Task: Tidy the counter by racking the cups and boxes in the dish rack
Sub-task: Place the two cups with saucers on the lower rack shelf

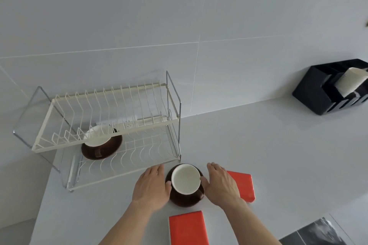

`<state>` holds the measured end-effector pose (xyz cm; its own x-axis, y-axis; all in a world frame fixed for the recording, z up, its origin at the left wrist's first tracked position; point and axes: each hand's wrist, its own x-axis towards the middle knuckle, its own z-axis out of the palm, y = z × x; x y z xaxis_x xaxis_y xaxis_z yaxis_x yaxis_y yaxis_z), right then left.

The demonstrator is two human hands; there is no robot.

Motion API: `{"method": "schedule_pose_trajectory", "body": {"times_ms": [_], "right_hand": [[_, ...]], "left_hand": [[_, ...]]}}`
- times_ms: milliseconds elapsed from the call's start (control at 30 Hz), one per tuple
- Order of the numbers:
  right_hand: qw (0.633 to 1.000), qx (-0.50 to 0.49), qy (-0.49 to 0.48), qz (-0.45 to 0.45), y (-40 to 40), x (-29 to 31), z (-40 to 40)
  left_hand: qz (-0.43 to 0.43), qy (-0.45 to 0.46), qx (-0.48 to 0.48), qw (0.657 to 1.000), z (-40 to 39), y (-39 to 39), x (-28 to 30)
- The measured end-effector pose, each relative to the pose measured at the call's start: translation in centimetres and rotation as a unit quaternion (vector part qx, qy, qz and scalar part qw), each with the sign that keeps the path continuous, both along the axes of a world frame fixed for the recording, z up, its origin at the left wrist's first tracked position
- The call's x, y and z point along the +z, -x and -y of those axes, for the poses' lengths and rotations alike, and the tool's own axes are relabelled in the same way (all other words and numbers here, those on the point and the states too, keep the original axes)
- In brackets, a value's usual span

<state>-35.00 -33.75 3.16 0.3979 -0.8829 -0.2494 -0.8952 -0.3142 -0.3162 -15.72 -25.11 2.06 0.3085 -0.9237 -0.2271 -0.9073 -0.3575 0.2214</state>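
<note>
Hands: two, both bare. The left hand [152,185] and the right hand [221,183] sit on either side of one cup, palms turned inward, fingers spread open. The left thumb touches the saucer rim; the right thumb touches the cup's rim. Neither hand is closed around anything.
Cups: two, each brown outside and white inside, each on a brown saucer.
Front cup [186,179]: upright on its saucer [185,200] on the table, just in front of the rack's right front corner, between the two hands.
Racked cup [97,137]: tilted, on its own saucer [101,150], on the lower tier of the rack towards the left, partly hidden behind the upper tier's wires.
Boxes: two, both flat and red-orange, both lying on the table outside the rack.
Right box [244,186]: just beside the right hand and partly covered by it.
Near box [188,227]: in front of the front cup, between the two forearms, cut off by the bottom edge of the view.
Dish rack [111,105]: one, two tiers of cream and chrome wire, at the back left of the table against the tiled wall. The upper tier holds nothing that shows.
Table [278,155]: one, pale grey.
Black organiser [326,89]: one, far right by the wall, with a white stack of something standing in it.
</note>
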Motion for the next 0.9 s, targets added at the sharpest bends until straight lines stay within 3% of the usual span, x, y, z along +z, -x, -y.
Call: {"method": "schedule_pose_trajectory", "body": {"times_ms": [267, 500, 900], "right_hand": [[0.991, -0.054, -0.114, 0.049, 0.3, -3.5, 2.4], [0.961, -0.112, -0.212, 0.135, -0.8, -5.4, 3.4], [0.924, -0.179, -0.275, 0.197, -1.1, -6.3, 4.7]], "left_hand": [[-0.124, -0.048, 0.165, 0.977, 1.9, 1.8, -2.8], [-0.247, -0.105, 0.282, 0.921, 2.4, 1.6, -4.8], [-0.317, -0.048, 0.326, 0.889, 2.7, 2.1, -4.8]]}}
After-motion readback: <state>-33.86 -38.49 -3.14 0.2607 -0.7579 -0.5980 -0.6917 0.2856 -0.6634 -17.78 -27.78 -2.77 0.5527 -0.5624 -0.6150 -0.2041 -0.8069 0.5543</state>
